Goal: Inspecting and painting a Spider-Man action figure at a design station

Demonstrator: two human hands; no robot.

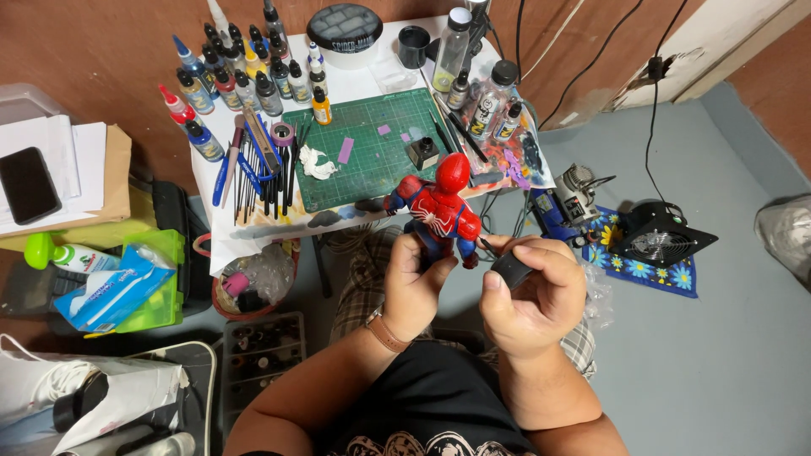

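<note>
Head view: red-and-blue rigid plastic superhero figure (439,213), upright above the lap, left hand (414,283) clasped round its legs (light, thin limbs likely fragile; grip torso). Right hand (528,295) pinches small black curved piece (512,270).

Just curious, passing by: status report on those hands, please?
Left hand gripping red-and-blue plastic superhero figure. Right hand pinching small black curved piece beside it. Nothing between hands and figure.
</note>
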